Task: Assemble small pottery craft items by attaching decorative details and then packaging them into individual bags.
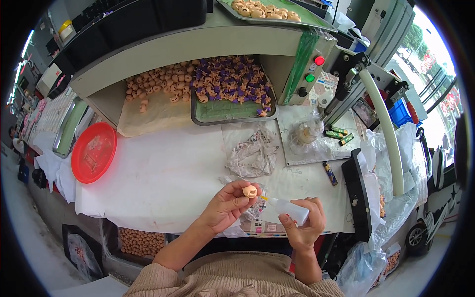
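My left hand [227, 205] pinches a small tan doll-head part [250, 191] between thumb and fingertips, just above the near edge of the white-covered table [163, 178]. My right hand [303, 225] grips a small white squeeze bottle [292, 209] whose yellowish nozzle points left at the part, almost touching it. Under both hands lies a crumpled bit of clear wrap on the table edge.
A metal tray [225, 111] of tan and purple parts and a heap of plain tan parts [158, 81] sit under the shelf. A red round dish [93, 152] lies left. Crumpled paper [255, 153], a clear-bagged cup [307, 132] and a machine with red and green buttons [312, 69] stand right.
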Available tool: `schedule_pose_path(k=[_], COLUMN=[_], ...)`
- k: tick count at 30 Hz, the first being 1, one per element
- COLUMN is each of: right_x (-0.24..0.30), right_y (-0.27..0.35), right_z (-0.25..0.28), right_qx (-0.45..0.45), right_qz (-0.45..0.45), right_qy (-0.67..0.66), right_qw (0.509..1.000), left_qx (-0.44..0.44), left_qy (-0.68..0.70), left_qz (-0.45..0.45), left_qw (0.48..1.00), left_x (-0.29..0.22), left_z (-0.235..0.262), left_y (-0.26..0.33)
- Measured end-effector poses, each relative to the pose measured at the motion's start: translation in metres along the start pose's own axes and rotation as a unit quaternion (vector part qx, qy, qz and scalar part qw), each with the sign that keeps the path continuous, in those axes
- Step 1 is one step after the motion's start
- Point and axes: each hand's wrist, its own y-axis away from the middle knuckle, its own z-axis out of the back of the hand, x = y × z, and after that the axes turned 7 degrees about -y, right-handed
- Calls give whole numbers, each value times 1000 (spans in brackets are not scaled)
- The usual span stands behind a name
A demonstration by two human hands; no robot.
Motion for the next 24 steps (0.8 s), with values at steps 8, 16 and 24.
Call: schedule_pose_path(k=[8, 16, 24], right_x=[-4, -8, -11], right_y=[1, -2, -1], right_z=[-5, -5, -3], right_qx=[4, 14, 4], right_qz=[-17, 3, -9], right_qy=[-18, -16, -10], right_qw=[1000, 1000, 1000], left_qx=[-18, -14, -19], left_qy=[0, 7, 13], left_qz=[-13, -10, -5], left_qw=[1000, 1000, 1000], left_x=[5, 5, 4], left_z=[5, 7, 4], left_y=[-4, -4, -3])
